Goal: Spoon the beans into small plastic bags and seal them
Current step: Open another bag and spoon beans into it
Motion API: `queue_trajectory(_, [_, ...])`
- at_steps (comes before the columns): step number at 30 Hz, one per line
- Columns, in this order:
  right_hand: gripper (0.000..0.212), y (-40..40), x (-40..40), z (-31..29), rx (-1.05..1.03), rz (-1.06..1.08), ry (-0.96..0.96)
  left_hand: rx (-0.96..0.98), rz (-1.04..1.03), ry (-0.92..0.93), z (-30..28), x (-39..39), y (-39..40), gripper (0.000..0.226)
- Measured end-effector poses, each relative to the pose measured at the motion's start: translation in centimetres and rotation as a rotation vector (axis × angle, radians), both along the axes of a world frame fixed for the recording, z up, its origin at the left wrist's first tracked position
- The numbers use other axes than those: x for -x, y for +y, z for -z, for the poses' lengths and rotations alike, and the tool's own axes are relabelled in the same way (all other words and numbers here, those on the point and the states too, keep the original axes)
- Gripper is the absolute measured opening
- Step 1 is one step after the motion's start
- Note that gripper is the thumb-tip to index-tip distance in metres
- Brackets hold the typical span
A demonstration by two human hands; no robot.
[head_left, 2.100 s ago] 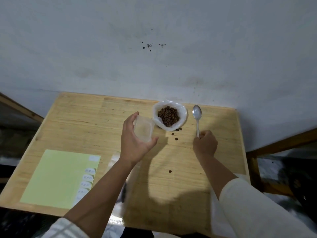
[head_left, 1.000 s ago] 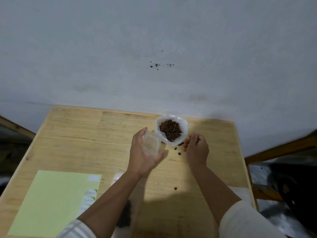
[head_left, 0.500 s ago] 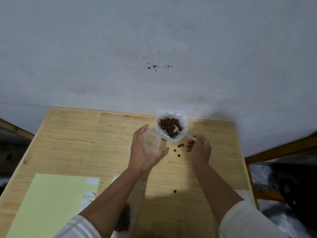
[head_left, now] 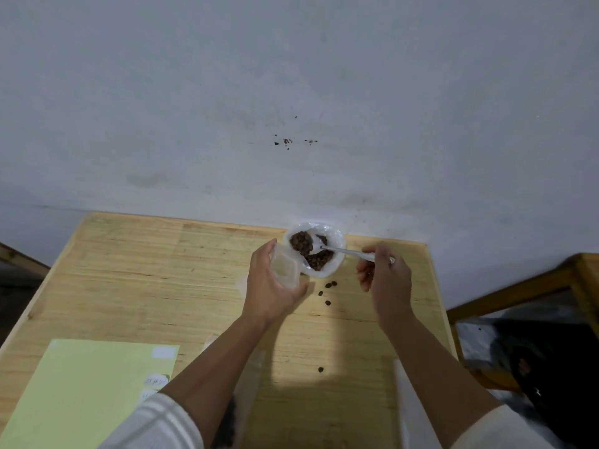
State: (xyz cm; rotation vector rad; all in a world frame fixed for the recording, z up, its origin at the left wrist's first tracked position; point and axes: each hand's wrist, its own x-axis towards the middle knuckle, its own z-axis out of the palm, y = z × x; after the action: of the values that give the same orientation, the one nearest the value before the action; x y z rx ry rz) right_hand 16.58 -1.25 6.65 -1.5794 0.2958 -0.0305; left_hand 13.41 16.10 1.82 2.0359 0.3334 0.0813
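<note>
At the centre of the head view, a wooden table [head_left: 129, 270] is filling the lower half of the frame below a grey wall. Just right of centre, the left hand [head_left: 269, 286] is holding a small clear plastic bag [head_left: 285, 267], fingers and thumb curled round its sides, mouth seemingly open, just beside a white bag of beans [head_left: 311, 251] at the table's far edge. To its right, the right hand [head_left: 385, 280] is pinching the handle of a metal spoon [head_left: 340, 251], its bowl dipping into the beans. A few loose beans [head_left: 327, 290] are lying on the wood between the hands. At lower left, a pale green sheet [head_left: 81, 393] is lying flat.

The small bag looks thin, soft and slippery, so holding it near the rim should be keeping its mouth open. The beans seem light, hard and prone to rolling.
</note>
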Motion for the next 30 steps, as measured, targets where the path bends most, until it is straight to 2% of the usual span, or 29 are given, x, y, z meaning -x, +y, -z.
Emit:
queue_trajectory(4, [0.026,0.0,0.0,-1.2,0.190,-0.185,-0.164,-0.011,-0.015,0.004,0.2,-0.4,0.1,0.104])
queue_trajectory(7, [0.024,-0.2,-0.5,-1.7,0.197,-0.200,-0.189,-0.016,-0.018,-0.005,0.2,-0.5,0.2,0.103])
queue_trajectory(12, [0.012,-1.1,-1.6,-0.5,0.176,-0.041,-0.075,-0.036,-0.032,-0.011,0.4,-0.4,0.5,0.102])
queue_trajectory(17, [0.013,-1.2,-2.4,3.5,0.479,0.071,0.072,-0.035,-0.032,0.012,0.4,-0.3,0.8,0.101])
queue_trajectory(19, [0.013,-0.3,-2.6,4.7,0.520,0.085,0.094,-0.038,-0.032,0.023,0.4,-0.3,0.8,0.101])
queue_trajectory(21, [0.013,0.9,-2.8,5.5,0.466,0.092,0.137,-0.040,-0.033,0.029,0.5,-0.3,0.8,0.101])
queue_trajectory(26, [0.013,2.0,-3.3,6.8,0.153,0.224,0.312,-0.040,-0.021,0.036,0.7,-0.5,0.7,0.101])
queue_trajectory(30, [0.019,0.4,-3.5,6.1,0.046,0.307,0.310,-0.029,-0.010,0.052,0.7,-0.7,0.8,0.101])
